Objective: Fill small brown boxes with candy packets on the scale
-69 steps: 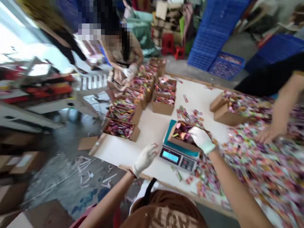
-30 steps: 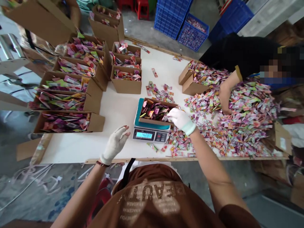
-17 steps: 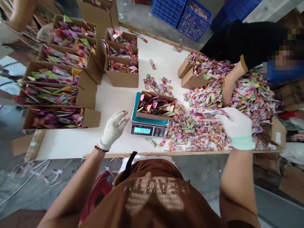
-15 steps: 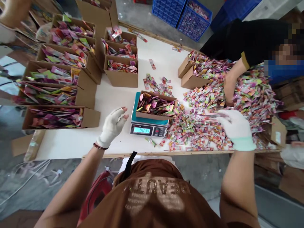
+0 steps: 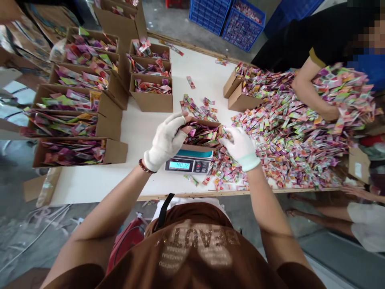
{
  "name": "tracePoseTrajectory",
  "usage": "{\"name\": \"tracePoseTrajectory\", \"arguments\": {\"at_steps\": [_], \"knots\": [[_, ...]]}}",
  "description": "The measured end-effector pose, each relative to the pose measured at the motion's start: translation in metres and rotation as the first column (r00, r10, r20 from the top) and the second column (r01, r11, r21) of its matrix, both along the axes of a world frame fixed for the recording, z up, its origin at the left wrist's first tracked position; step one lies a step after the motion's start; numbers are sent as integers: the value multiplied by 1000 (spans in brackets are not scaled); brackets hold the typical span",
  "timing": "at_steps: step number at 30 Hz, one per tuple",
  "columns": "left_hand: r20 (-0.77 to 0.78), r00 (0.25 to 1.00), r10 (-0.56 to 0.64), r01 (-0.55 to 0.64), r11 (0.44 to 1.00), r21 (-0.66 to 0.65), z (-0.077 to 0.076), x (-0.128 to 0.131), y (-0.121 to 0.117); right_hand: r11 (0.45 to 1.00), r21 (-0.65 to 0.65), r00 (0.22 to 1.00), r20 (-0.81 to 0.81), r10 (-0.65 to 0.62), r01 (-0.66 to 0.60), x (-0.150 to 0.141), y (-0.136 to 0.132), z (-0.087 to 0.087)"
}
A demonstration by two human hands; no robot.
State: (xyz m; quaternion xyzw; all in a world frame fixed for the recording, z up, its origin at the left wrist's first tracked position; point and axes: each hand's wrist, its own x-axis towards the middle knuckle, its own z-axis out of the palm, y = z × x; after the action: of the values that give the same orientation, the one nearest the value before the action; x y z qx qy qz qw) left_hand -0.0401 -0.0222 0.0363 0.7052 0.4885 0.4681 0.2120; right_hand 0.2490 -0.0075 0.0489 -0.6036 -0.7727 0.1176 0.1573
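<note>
A small cardboard box full of colourful sachets is at the teal plate of a digital scale with a lit display. My left hand, in a white glove with bare fingertips, closes on the box's left end. At the right end, my gloved right hand has its thumb and fingers against the box's edge. The hands cover both ends of the box. Whether its base touches the plate is hidden. Right of the scale spreads a large heap of loose sachets.
Filled cardboard boxes stand in rows at the left, with more boxes behind. Two boxes border the heap. A co-worker's arm reaches into it. Another person's hands are at the right edge. Blue crates stand beyond the table.
My right hand has moved left from the heap to the box, and my left hand has moved right onto it. The scale's reading has dropped. The co-worker's arm has shifted right.
</note>
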Motion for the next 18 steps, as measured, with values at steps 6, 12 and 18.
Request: {"name": "tracePoseTrajectory", "arguments": {"at_steps": [6, 12, 18], "knots": [[-7, 1000, -24, 24, 999, 31, 9, 5, 1, 986, -167, 977, 213, 23, 14, -12, 13, -23], [-155, 973, -168, 163, 986, -46, -13, 25, 1, 970, -183, 974, 129, 186, -161, -29, 10, -20], [-671, 687, -278, 0, 924, -382, -40, 74, -9, 890, -422, 857, 379, 349, -176, -75, 36, -31]]}}
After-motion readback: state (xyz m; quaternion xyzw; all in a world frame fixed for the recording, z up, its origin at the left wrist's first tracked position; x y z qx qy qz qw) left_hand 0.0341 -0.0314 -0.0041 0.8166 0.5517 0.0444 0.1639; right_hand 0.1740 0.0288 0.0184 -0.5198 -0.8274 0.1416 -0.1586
